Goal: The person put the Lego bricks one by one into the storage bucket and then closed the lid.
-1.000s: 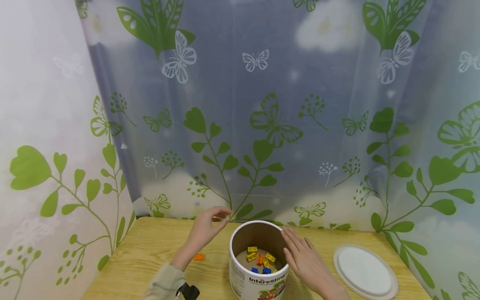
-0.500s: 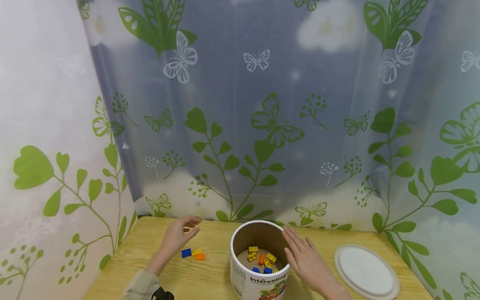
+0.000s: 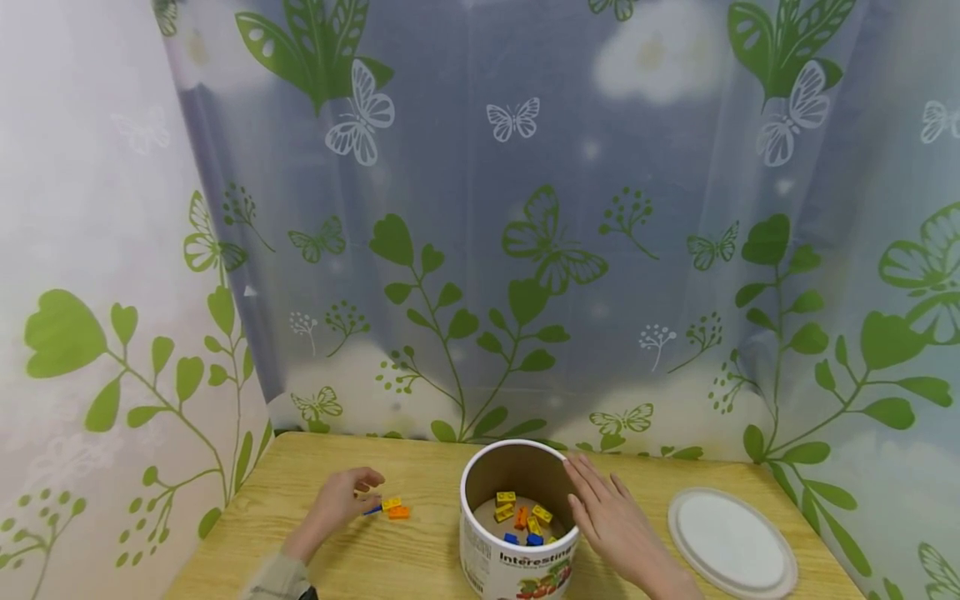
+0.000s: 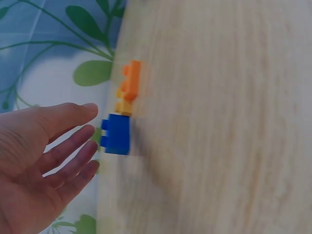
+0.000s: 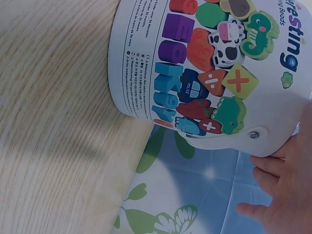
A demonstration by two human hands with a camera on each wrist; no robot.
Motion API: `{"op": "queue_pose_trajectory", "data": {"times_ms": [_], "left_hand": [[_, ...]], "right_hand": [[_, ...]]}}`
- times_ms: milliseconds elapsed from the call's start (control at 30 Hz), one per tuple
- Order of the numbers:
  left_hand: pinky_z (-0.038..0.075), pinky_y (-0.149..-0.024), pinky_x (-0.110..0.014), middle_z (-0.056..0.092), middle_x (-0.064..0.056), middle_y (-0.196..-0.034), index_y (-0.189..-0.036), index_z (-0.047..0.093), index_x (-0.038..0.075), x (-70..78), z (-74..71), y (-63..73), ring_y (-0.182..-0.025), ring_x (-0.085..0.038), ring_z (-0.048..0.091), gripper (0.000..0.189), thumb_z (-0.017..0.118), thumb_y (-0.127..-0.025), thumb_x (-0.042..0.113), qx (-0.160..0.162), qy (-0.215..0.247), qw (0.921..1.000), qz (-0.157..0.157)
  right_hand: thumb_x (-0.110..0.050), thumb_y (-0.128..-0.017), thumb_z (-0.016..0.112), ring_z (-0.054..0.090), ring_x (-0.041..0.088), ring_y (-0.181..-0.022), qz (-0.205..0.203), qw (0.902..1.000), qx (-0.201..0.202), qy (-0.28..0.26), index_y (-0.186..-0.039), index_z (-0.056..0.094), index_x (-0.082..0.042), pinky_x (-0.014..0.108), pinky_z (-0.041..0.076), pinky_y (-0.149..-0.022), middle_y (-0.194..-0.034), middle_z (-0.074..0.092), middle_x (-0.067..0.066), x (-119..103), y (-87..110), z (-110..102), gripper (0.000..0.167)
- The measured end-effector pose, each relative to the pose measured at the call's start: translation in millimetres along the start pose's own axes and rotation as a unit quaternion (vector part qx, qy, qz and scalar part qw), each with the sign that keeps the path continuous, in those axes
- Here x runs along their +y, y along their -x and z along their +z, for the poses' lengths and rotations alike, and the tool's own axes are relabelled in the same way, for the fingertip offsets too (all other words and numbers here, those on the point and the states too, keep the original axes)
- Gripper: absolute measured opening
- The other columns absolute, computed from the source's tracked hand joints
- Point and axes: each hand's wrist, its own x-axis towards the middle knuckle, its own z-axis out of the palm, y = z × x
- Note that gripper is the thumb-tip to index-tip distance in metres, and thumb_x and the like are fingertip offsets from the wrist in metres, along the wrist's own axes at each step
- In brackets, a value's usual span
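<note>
My left hand (image 3: 337,500) hovers low over the left of the table beside three toy bricks. Nearest its fingers is a blue brick (image 4: 117,135), which the hand partly covers in the head view. Its thumb and fingers are spread and loosely bent, and the left wrist view has them just short of the blue brick. A yellow brick (image 3: 391,504) and an orange brick (image 3: 399,513) lie close together past it. My right hand (image 3: 611,521) rests with straight fingers against the rim of a white printed bucket (image 3: 476,554). Several yellow, orange and blue bricks lie inside it.
To the right of the bucket a round white lid (image 3: 731,542) lies flat on the wooden table (image 3: 435,467). A patterned curtain (image 3: 465,333) hangs along the table's back edge.
My left hand has moved left from beside the bucket and down to the loose bricks, uncovering the yellow one and now partly hiding the blue one. The right hand stays at the bucket rim.
</note>
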Motion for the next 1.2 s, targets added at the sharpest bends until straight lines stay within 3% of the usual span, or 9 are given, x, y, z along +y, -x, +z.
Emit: {"op": "queue_pose_trajectory", "data": {"times_ms": [233, 567, 833, 1200], "left_hand": [[0.057, -0.071, -0.036, 0.073, -0.006, -0.092, -0.099, 0.073, 0.003, -10.2, 9.0, 1.4, -0.082, -0.023, 0.067, 0.027, 0.085, -0.076, -0.001, -0.012, -0.02, 0.9997, 0.005], [0.052, -0.065, -0.032, 0.07, -0.001, -0.085, -0.093, 0.073, 0.008, -17.9, 16.3, 2.1, -0.074, -0.015, 0.06, 0.022, 0.084, -0.077, -0.003, -0.002, -0.045, 0.9989, -0.014], [0.055, -0.069, -0.033, 0.069, 0.0, -0.085, -0.093, 0.072, 0.006, -9.3, 11.0, 2.2, -0.077, -0.015, 0.062, 0.02, 0.082, -0.079, -0.003, 0.017, -0.01, 0.9992, -0.034], [0.06, -0.07, -0.031, 0.072, 0.002, -0.09, -0.1, 0.073, 0.009, 15.4, -3.0, -4.0, -0.081, -0.015, 0.067, 0.019, 0.08, -0.084, 0.0, 0.028, 0.01, 0.9995, 0.01]], "right_hand": [[-0.03, -0.109, 0.046, 0.035, 0.028, -0.148, 0.005, 0.9999, -0.011, 0.005, -0.155, 0.041, -0.008, 0.063, 0.033, -0.114, -0.162, 0.036, 0.008, 1, -0.6, 1, 0.051], [-0.029, -0.109, 0.046, 0.035, 0.029, -0.148, 0.006, 0.9999, -0.008, 0.005, -0.155, 0.041, -0.007, 0.063, 0.033, -0.114, -0.161, 0.037, 0.01, 1, -0.7, 1, 0.051], [-0.028, -0.108, 0.047, 0.036, 0.029, -0.148, 0.004, 1.0, -0.006, 0.005, -0.154, 0.042, -0.006, 0.063, 0.033, -0.114, -0.161, 0.038, 0.011, 1, -0.7, 1, 0.051], [-0.023, -0.106, 0.052, 0.037, 0.029, -0.147, -0.002, 1.0, 0.007, 0.005, -0.154, 0.043, -0.006, 0.063, 0.035, -0.113, -0.161, 0.038, 0.009, 2, -0.3, 3, 0.051]]}}
